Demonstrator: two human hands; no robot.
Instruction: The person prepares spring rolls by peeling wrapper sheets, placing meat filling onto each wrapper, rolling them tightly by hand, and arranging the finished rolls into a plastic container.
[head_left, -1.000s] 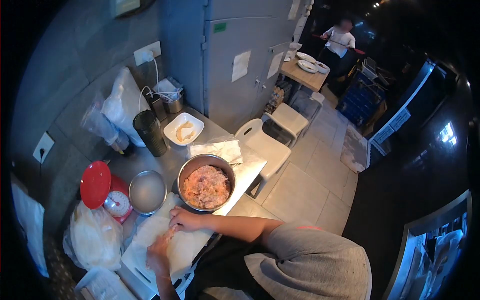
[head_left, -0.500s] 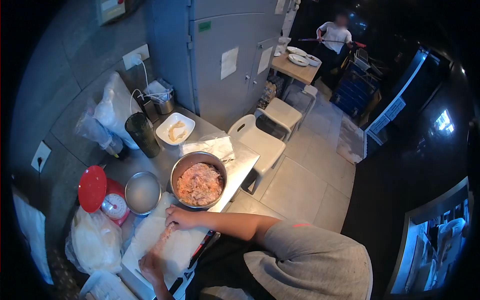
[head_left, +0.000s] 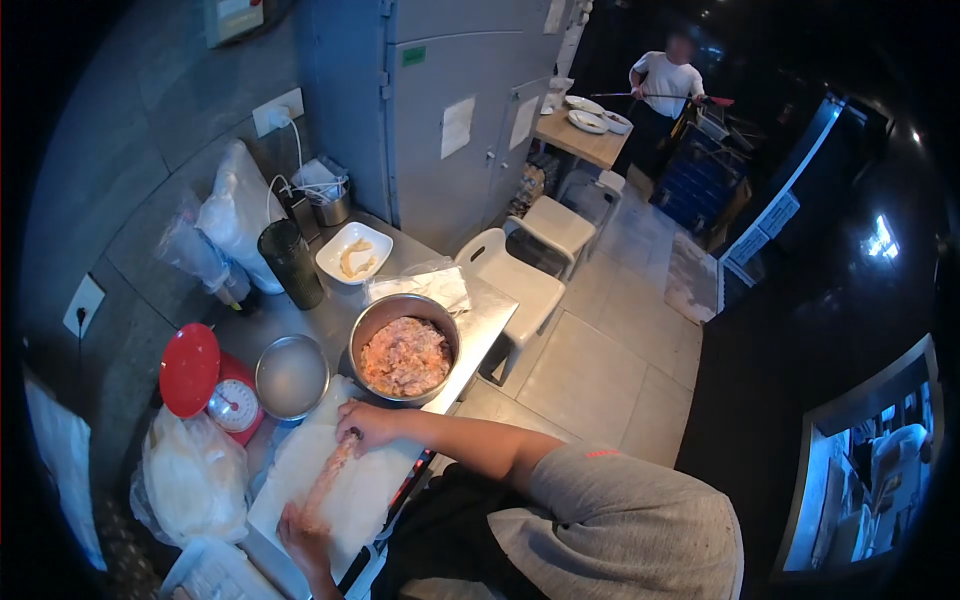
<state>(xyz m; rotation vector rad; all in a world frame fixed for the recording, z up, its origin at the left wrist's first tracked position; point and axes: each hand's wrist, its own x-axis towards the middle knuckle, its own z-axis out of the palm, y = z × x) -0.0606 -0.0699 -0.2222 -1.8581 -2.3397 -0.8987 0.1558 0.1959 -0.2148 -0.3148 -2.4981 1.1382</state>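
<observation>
A long strip of pink ground filling (head_left: 327,482) lies on a thin white sheet (head_left: 365,490) over the work surface. At its upper end, my right hand (head_left: 368,424) has curled fingers touching the filling. My left hand (head_left: 303,532) rests against the lower end, fingers apart and partly over the filling. Just above my right hand stands a steel bowl (head_left: 357,345) of pink and orange ground mixture (head_left: 405,357). A smaller metal bowl (head_left: 292,377) with cloudy liquid is to its left, beside a red scale (head_left: 233,404).
Plastic bags (head_left: 190,480), a dark tumbler (head_left: 290,264) and a white dish (head_left: 354,252) stand around the work area. White chairs (head_left: 512,285) are beyond the table's right edge. A person (head_left: 667,82) holds a long pole in the background.
My right hand has uncovered more of the strip's upper end. My left hand's fingers have spread and shifted slightly along the lower end. The camera view has shifted a little.
</observation>
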